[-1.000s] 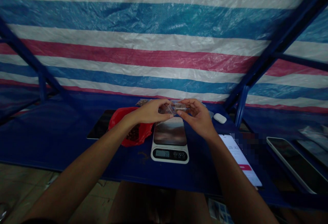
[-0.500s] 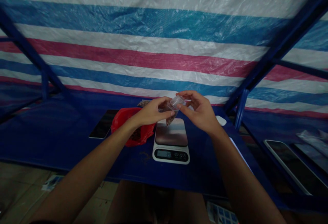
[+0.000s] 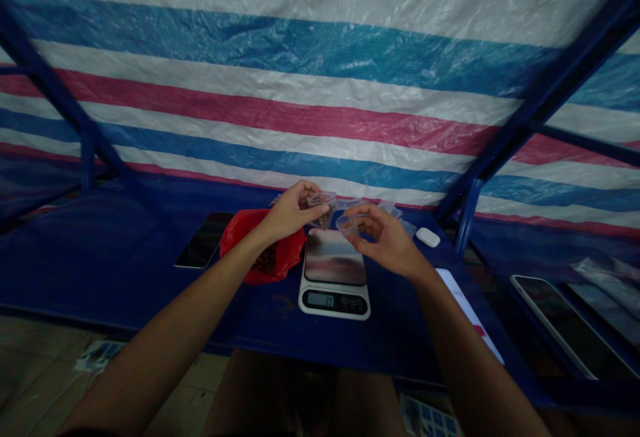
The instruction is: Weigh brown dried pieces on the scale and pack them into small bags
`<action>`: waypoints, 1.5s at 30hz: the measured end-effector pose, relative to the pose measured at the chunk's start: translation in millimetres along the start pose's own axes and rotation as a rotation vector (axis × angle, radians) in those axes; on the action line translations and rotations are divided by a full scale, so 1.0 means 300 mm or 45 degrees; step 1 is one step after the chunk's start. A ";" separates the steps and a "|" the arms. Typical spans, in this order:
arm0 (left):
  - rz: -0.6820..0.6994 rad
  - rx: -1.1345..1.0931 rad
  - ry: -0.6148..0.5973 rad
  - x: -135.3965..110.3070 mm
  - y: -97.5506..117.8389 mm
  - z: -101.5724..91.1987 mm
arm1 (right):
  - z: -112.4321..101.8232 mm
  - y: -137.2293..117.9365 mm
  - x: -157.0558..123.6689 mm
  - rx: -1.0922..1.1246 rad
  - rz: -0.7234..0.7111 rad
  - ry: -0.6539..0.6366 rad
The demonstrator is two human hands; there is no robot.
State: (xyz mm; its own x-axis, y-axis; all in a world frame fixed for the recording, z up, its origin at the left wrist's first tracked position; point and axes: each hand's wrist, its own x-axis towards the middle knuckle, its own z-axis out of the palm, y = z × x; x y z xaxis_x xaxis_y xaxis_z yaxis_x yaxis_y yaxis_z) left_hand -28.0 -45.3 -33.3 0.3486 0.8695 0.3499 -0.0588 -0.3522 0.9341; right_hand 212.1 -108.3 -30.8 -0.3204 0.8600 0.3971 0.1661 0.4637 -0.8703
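My left hand (image 3: 295, 213) pinches a small clear plastic bag (image 3: 326, 215) with brown bits in its bottom, held above the back of the kitchen scale (image 3: 335, 260). In my right hand (image 3: 383, 237) is a small clear plastic cup (image 3: 347, 225), tilted with its mouth toward the bag but apart from it. No contents show in the cup. The scale has a bare steel plate and a lit display that seems to read 39. Just left of it, below my left wrist, stands an open red plastic bag (image 3: 287, 260) with dark brown pieces inside.
A dark phone (image 3: 205, 240) lies left of the red bag. More clear bags (image 3: 393, 209) lie behind my right hand, near a small white case (image 3: 428, 237). A white sheet (image 3: 470, 313) lies beneath my right forearm. Blue bars (image 3: 540, 83) slant up at both sides before a striped tarp.
The cup has come away from the bag's mouth, moving down and right with my right hand. My left hand keeps the bag and has shifted slightly left.
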 end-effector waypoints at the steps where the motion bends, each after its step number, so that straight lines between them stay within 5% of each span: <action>1: 0.016 0.025 0.064 0.004 -0.005 0.001 | 0.011 0.012 -0.017 -0.022 0.012 -0.028; 5: 0.037 0.179 0.233 0.010 -0.006 0.005 | 0.038 0.050 -0.056 -0.321 -0.011 -0.141; 10: 0.037 0.277 0.231 -0.006 -0.003 -0.004 | 0.021 0.047 -0.055 -0.505 0.070 -0.265; 16: 0.023 0.274 0.187 -0.029 -0.008 -0.006 | 0.002 -0.032 0.068 -0.401 -0.054 -0.015; 22: 0.018 0.267 0.166 -0.039 0.027 0.001 | 0.008 -0.085 0.186 -0.403 -0.082 -0.142; 37: -0.043 0.170 0.128 -0.046 0.048 -0.022 | 0.053 -0.064 0.190 -0.352 -0.188 -0.097; 45: 0.051 0.122 0.186 -0.061 0.061 -0.052 | 0.044 -0.046 0.194 -0.423 -0.240 0.099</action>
State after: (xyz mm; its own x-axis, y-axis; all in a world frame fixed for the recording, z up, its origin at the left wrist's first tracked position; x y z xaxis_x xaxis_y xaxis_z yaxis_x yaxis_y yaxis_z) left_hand -50.0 -62.4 -21.6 0.2079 0.8925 0.4002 0.0220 -0.4133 0.9103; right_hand 178.8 -67.3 0.5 -0.3048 0.7609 0.5728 0.4083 0.6477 -0.6432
